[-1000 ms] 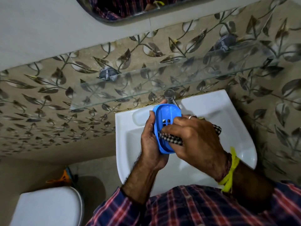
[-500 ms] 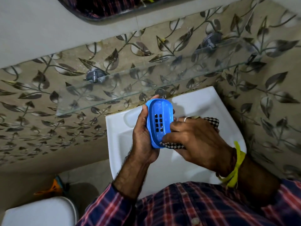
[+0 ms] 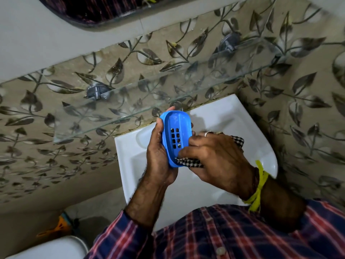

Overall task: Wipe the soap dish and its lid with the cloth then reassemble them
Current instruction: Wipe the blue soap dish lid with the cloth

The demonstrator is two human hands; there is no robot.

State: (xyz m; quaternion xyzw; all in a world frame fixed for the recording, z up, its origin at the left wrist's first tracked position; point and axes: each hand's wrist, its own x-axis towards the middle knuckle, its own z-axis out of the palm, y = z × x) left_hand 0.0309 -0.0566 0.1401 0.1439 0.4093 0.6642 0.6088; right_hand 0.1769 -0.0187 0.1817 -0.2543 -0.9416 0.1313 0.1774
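A blue oval soap dish (image 3: 176,124) with a grid of drain holes stands on edge over the white sink (image 3: 214,116). My left hand (image 3: 158,156) grips it from the left, fingertips curled round its top and far rim. My right hand (image 3: 214,156) holds a black-and-white checked cloth (image 3: 188,162) and presses it against the dish's lower inner end; more cloth shows past the knuckles. No separate lid is in view.
A glass shelf (image 3: 149,101) on two metal brackets juts out just above the dish. A tap knob (image 3: 176,105) sits behind it. Leaf-patterned tiles cover the wall, a mirror edge (image 3: 104,12) is at the top, and a white toilet lid (image 3: 46,247) is at bottom left.
The cloth has slid from the middle of the dish down to its lower end, uncovering the drain holes. The dish has tilted a little more face-on.
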